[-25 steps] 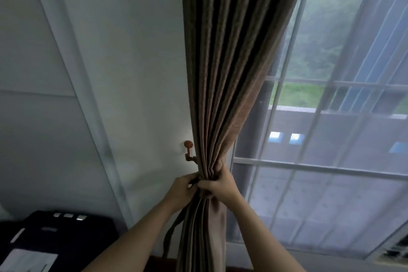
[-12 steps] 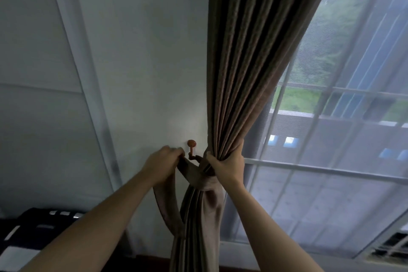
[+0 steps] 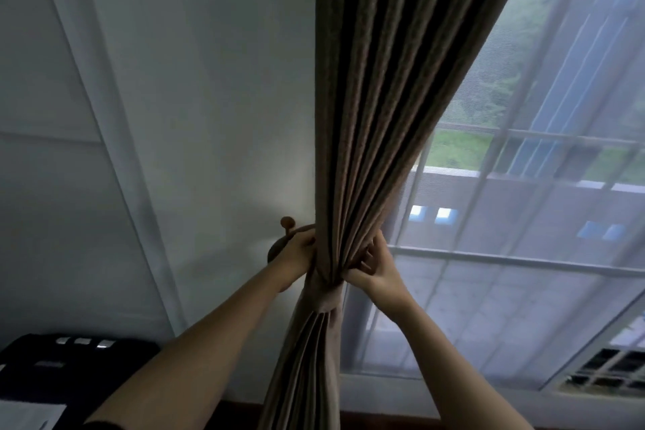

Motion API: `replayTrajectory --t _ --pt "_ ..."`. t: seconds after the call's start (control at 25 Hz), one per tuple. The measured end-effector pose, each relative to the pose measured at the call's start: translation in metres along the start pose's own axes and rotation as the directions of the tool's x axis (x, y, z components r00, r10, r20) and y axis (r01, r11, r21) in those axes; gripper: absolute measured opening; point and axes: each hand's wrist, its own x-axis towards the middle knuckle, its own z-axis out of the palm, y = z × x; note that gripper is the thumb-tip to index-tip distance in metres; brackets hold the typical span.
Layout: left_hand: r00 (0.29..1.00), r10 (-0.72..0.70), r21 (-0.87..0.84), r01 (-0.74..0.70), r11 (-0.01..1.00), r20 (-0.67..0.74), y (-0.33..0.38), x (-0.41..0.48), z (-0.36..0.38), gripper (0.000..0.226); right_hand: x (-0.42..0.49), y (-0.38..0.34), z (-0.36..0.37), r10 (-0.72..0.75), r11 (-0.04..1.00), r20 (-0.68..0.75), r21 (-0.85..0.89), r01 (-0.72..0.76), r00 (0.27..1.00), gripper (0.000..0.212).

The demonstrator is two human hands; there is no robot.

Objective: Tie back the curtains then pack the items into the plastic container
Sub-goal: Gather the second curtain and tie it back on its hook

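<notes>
1. At the far left, low down, you have a black case (image 3: 69, 360) with small silvery patches on top. A white sheet (image 3: 24, 414) lies in front of it.
2. A brown hook (image 3: 287, 222) juts from the wall. Your left hand (image 3: 296, 253) sits just under it, fingers curled around the end of the tie-back (image 3: 324, 295). A loop of the band seems to reach the hook, but I cannot tell whether it is seated there.
3. The curtain (image 3: 384, 115) is gathered into one tight bundle. The tie-back wraps around it just below both your hands.
4. Your right hand (image 3: 373, 270) is on the window side, fingers and thumb pinching the curtain folds just above the band.
5. To the right, the window (image 3: 523, 290) shows through a sheer panel.
6. You look to be on the first step, tying back the curtain, and close to finishing it. Next, make sure the loop is firmly over the hook before you let go. Tidy the folds with your right hand so none slip out of the band.
7. The plastic container and the items to pack are not in view, so you will need to turn away from the window to find them.
8. No brand or writing can be read; the silvery patches and the sheet are too blurred.
</notes>
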Motion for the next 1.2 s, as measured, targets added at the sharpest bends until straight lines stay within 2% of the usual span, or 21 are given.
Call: replayTrajectory --t 0.08,0.2,0.28,0.4,0.56,0.64,0.72,0.84,0.96,1.08,1.12,1.2 --pt "0.999 -0.051 -0.034 0.050 0.998 -0.012 -0.001 -0.003 0.003 0.024 0.001 0.005 -0.016 0.059 0.998 0.040 0.026 -0.060 0.997 0.063" --pt "0.991 -0.132 -0.153 0.125 0.980 -0.033 -0.003 -0.002 0.003 0.030 0.014 0.008 -0.026 0.060 0.968 -0.003 -0.243 -0.059 0.998 0.049" --pt "0.991 -0.131 -0.231 0.129 0.964 0.007 -0.005 -0.005 0.001 0.033 0.026 0.002 -0.026 0.069 0.933 0.058 -0.358 -0.044 0.996 0.042" --pt "0.988 -0.154 -0.292 0.146 0.945 -0.002 -0.014 -0.006 -0.005 0.030 0.042 0.004 -0.025 0.166 0.853 0.203 -0.521 -0.037 0.965 0.027" --pt "0.992 -0.115 -0.284 0.125 0.951 0.050 -0.028 -0.009 -0.015 0.026 0.048 0.010 -0.022 0.203 0.869 0.262 -0.493 -0.050 0.944 0.020" --pt "0.996 -0.083 -0.327 0.082 0.941 0.011 -0.028 -0.014 -0.010 0.027 0.050 0.010 -0.020 0.162 0.868 0.294 -0.496 0.006 0.942 0.018" --pt "0.997 -0.021 -0.322 -0.004 0.947 -0.076 -0.026 -0.019 -0.001 0.027 0.052 0.015 -0.023 0.049 0.795 0.275 -0.593 0.129 0.960 0.020" --pt "0.997 0.010 -0.263 -0.030 0.964 -0.075 -0.033 -0.023 0.004 0.028 0.050 0.033 -0.039 -0.141 0.504 0.183 -0.832 0.229 0.973 0.039" --pt "0.999 -0.047 -0.245 0.040 0.969 -0.022 -0.030 -0.027 0.002 0.028 0.035 0.051 -0.059 -0.224 0.329 0.095 -0.929 0.167 0.970 0.042" --pt "0.994 -0.108 -0.209 0.101 0.973 -0.024 -0.021 -0.028 0.003 0.022 0.017 0.054 -0.071 -0.253 0.275 -0.008 -0.959 0.064 0.967 0.039" --pt "0.997 -0.075 -0.152 0.072 0.986 -0.010 -0.024 -0.028 0.003 0.021 0.013 0.053 -0.071 -0.251 0.286 0.004 -0.955 0.078 0.968 0.038" --pt "0.997 0.061 -0.003 -0.061 0.998 0.050 -0.036 -0.031 0.007 0.042 0.006 0.047 -0.068 -0.224 0.369 0.051 -0.920 0.133 0.973 0.028"
